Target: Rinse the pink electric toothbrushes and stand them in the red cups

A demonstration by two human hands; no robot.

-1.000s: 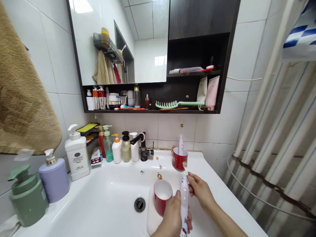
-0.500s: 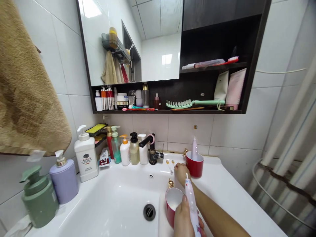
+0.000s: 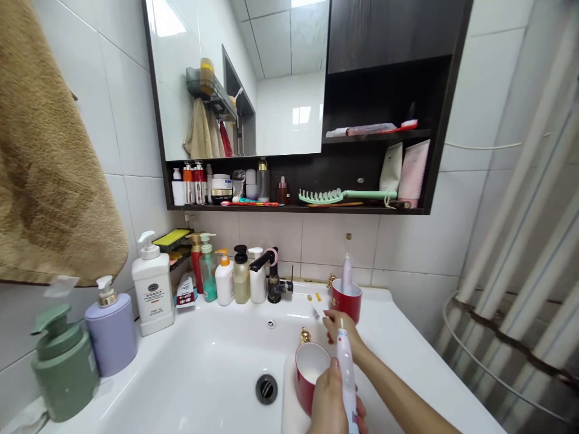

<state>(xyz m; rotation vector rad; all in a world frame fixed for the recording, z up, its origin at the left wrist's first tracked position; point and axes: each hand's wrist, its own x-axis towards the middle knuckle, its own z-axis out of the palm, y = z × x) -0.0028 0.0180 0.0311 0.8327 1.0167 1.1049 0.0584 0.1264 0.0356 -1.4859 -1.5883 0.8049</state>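
My left hand (image 3: pixel 329 395) is wrapped round a pale pink electric toothbrush handle (image 3: pixel 347 367), held upright with its thin bare shaft at the top. Just left of it stands a red cup (image 3: pixel 304 386) with a white inside. Beyond the handle, my right hand (image 3: pixel 337 325) reaches over the sink ledge with its fingers closed; what they hold, if anything, cannot be made out. A small white brush head (image 3: pixel 315 312) and a little yellow piece (image 3: pixel 318 296) lie by its fingertips. Behind it, a second red cup (image 3: pixel 353 304) holds another pale electric toothbrush (image 3: pixel 347 274).
The white sink (image 3: pixel 203 374) has a black faucet (image 3: pixel 274 280) and a dark drain (image 3: pixel 266 389). Pump bottles, among them a white one (image 3: pixel 152 295) and a purple one (image 3: pixel 111 337), line its left and back edges. A mirror cabinet (image 3: pixel 294 211) hangs above.
My right hand has drawn back slightly toward me from the small pieces on the ledge. My left hand still holds the toothbrush handle. The whole view has shifted a little.
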